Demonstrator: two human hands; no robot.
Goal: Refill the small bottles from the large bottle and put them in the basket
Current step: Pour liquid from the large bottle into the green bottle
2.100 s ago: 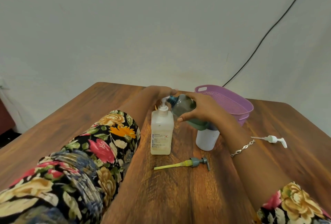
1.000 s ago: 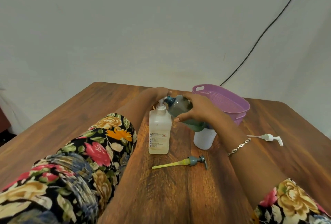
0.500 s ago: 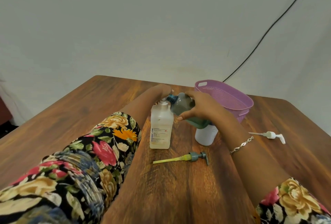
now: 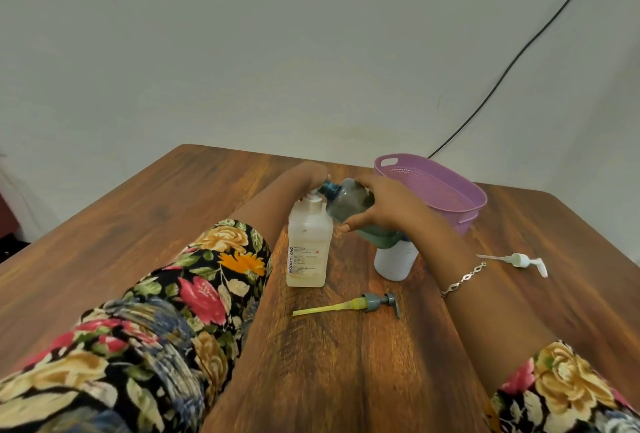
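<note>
A large clear square bottle (image 4: 307, 252) stands upright at the table's middle. My left hand (image 4: 309, 171) lies over its white pump head (image 4: 313, 197), fingers curled down over it and mostly hidden. My right hand (image 4: 382, 205) grips a small grey-green bottle (image 4: 348, 200), tilted with its open blue neck against the pump's spout. A small white bottle (image 4: 393, 261) stands upright just below my right wrist. The purple basket (image 4: 450, 186) sits behind my right hand.
A grey pump with a yellow tube (image 4: 360, 304) lies on the wooden table (image 4: 346, 363) in front of the bottles. A white pump (image 4: 519, 260) lies to the right. A black cable (image 4: 519, 51) runs down the wall behind the basket.
Both hands keep the same pose at the pump and the small bottle. Only the camera view has shifted slightly.
</note>
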